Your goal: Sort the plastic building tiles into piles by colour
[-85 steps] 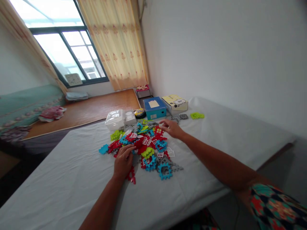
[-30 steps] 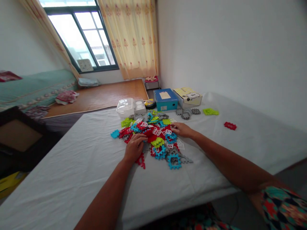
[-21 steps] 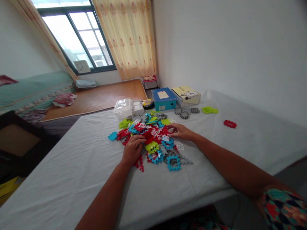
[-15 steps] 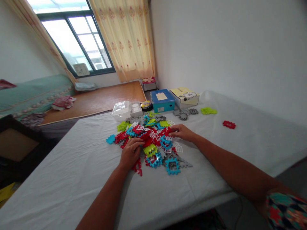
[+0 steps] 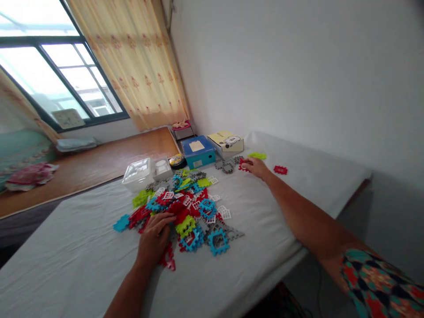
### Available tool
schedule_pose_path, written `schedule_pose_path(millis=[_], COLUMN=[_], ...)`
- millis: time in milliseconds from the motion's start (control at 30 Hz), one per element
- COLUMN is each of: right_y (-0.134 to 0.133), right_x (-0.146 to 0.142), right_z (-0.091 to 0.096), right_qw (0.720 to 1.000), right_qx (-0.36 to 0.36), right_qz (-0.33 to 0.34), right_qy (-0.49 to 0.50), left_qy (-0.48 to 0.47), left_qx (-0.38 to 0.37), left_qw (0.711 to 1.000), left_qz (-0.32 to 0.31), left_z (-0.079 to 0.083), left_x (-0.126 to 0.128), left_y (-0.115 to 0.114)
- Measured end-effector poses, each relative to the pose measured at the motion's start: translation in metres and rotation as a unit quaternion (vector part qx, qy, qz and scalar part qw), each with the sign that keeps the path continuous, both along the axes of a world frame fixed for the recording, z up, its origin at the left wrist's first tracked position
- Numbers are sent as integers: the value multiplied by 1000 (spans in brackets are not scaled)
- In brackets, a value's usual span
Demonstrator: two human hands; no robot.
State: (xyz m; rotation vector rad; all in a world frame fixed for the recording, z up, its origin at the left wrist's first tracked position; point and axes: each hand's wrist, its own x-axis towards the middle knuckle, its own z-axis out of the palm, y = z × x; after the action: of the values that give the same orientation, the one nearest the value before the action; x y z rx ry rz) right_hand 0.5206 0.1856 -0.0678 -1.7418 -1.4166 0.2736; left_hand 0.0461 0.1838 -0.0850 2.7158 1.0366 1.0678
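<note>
The right hand (image 5: 255,168) pinches a toothed red piece (image 5: 243,165), right of center in the frame.
Below and left of center, the left hand (image 5: 155,238) lies with loosely bent fingers on a heap (image 5: 186,225) of flat, notched pieces in red, blue, lime and gray; whether it grips one, I cannot tell. Thin white lattice panels (image 5: 225,213) lie among them, and a squarish blue ring (image 5: 218,242) sits at the heap's lower edge. Under everything spreads a wrinkled pale cloth (image 5: 82,247); above the heap stands a smooth clear tub (image 5: 138,174).
</note>
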Motion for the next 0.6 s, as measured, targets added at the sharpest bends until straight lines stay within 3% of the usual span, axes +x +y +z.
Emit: schedule_pose_path(millis=[133,200,300,400,500,600], right_y=[-35,-52,-68,-70,-58,-40], right_x=[75,96,101,88,62,16], right_z=[-2,-10,-21,-21,-11,1], right_qw=[968,944,922,911,937,978], right_qx=[-105,-170,-188,-127,-43,-13], right_qz=[-181,-231,-291,-341,-275,-56], right_qy=[-142,-165,-174,-196,-209,-199], left_qy=[0,1,5,5,7,6], left_qx=[2,1,0,-6,-15,-27], left_qw=[1000,1000,1000,1000,1000,1000], left_qz=[1,2,2,4,6,9], left_z=[0,0,-2,-4,-3,-1], left_x=[1,1,0,0,2,4], left_y=[0,1,2,2,0,-4])
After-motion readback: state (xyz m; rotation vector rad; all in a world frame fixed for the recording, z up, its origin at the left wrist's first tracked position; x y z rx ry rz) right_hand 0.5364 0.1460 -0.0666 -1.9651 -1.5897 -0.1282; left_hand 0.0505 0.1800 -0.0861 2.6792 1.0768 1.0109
